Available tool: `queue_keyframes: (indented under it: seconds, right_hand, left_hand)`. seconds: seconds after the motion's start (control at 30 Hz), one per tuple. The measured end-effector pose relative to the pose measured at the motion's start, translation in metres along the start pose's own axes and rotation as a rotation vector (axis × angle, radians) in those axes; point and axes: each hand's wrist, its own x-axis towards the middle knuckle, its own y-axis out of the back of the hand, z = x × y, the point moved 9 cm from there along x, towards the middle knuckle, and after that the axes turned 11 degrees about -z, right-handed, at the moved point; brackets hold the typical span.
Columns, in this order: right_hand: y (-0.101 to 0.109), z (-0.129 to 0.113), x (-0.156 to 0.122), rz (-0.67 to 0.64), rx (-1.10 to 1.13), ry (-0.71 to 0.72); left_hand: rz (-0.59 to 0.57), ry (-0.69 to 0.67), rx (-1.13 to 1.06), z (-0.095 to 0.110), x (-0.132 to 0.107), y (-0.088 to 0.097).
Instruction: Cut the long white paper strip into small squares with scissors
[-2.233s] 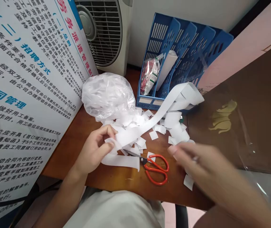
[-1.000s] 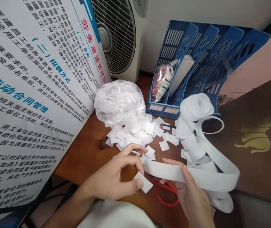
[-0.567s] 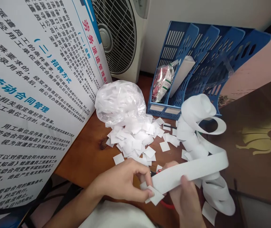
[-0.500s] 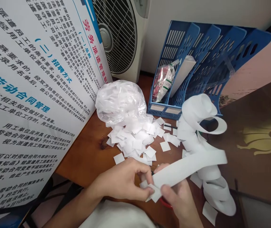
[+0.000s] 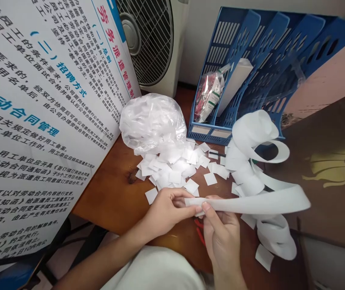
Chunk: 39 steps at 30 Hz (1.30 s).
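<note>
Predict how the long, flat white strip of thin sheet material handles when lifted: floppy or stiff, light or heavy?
The long, flat white strip is probably flexible yet springy: its loops stand open. Likely light: it looks thin, and the left hand and right hand pinch it. It may snag on itself, as its slack lies in overlapping folds.
</note>
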Motion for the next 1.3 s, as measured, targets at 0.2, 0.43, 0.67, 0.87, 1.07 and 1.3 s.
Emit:
queue_keyframes:
  seconds: [0.2,0.43,0.67,0.87,1.07,1.3]
  right_hand:
    - [0.003,0.0,0.004,-0.046,-0.139,-0.09]
    - [0.014,-0.008,0.004,0.0,-0.24,-0.094]
    - [0.001,-0.012,0.001,0.019,-0.332,-0.106]
    - [0.016,-0.033,-0.014,-0.164,-0.748,-0.054]
    - [0.017,-0.024,-0.036,-0.354,-1.619,0.102]
    - [0.011,-0.019,-0.021,-0.253,-1.786,0.071]
  left_hand:
    - [-0.078,-0.093,0.001,0.02,-0.002,-0.008]
    - [-0.128,-0.077,0.044,0.02,-0.002,-0.009]
    - [-0.2,0.002,0.023,0.015,-0.002,-0.01]
    - [-0.043,-0.011,0.09,0.015,-0.007,0.012]
    - [0.056,0.001,0.159,0.02,-0.011,0.036]
    - [0.05,-0.078,0.19,0.037,-0.009,0.038]
